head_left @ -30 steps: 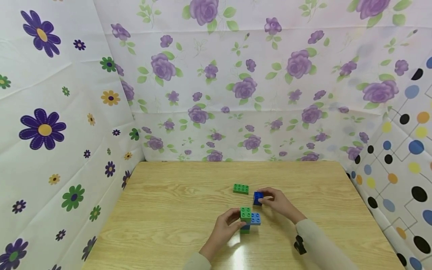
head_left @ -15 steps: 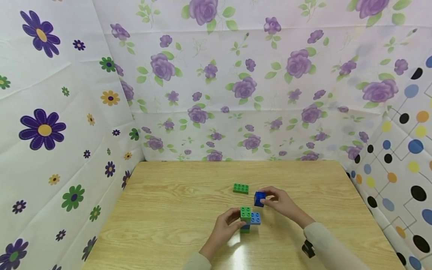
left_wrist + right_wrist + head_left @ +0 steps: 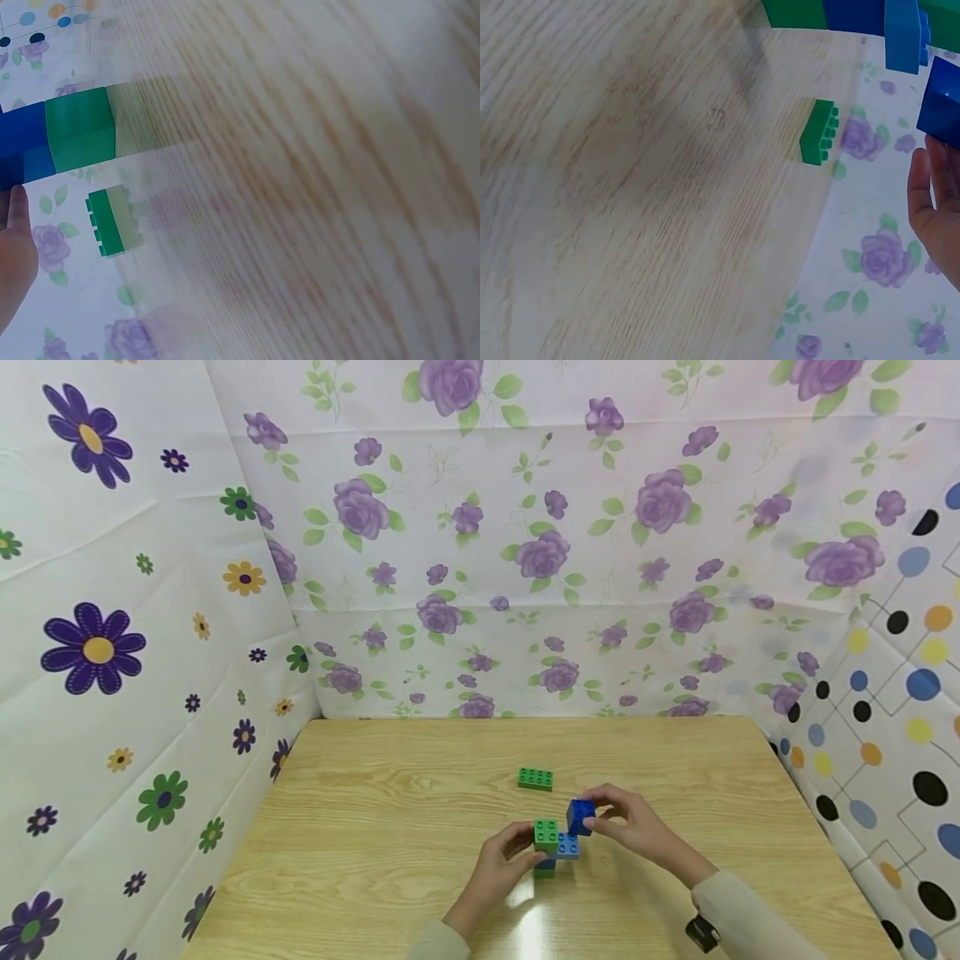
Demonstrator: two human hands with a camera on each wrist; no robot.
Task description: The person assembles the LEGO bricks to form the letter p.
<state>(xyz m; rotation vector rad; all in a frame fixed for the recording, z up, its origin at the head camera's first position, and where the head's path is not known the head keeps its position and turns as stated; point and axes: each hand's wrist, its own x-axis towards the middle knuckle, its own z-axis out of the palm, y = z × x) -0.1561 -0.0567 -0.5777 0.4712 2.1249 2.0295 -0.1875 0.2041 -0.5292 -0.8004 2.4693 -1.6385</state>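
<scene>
A stack of toy building bricks (image 3: 545, 837) stands upright on the table, with green at its base, dark blue above and a bright green brick on top. A light blue brick (image 3: 569, 846) juts out from it to the right, studs up. My left hand (image 3: 497, 870) grips the stack from its left side, thumb in front and fingers behind. My right hand (image 3: 634, 825) pinches a dark blue brick (image 3: 581, 817) just above and behind the light blue one. In the right wrist view that dark blue brick (image 3: 941, 103) is tilted, apart from the light blue brick (image 3: 903, 36).
One loose green brick (image 3: 536, 779) lies studs up on the wooden table (image 3: 390, 802), behind the stack. Flowered cloth (image 3: 480, 543) hangs at the back, with patterned cloths on both sides. A black strap piece (image 3: 702, 933) shows at the right sleeve.
My right hand has lifted the dark blue brick and brought it toward me, from behind the stack to over the light blue brick. The left hand and stack stay put.
</scene>
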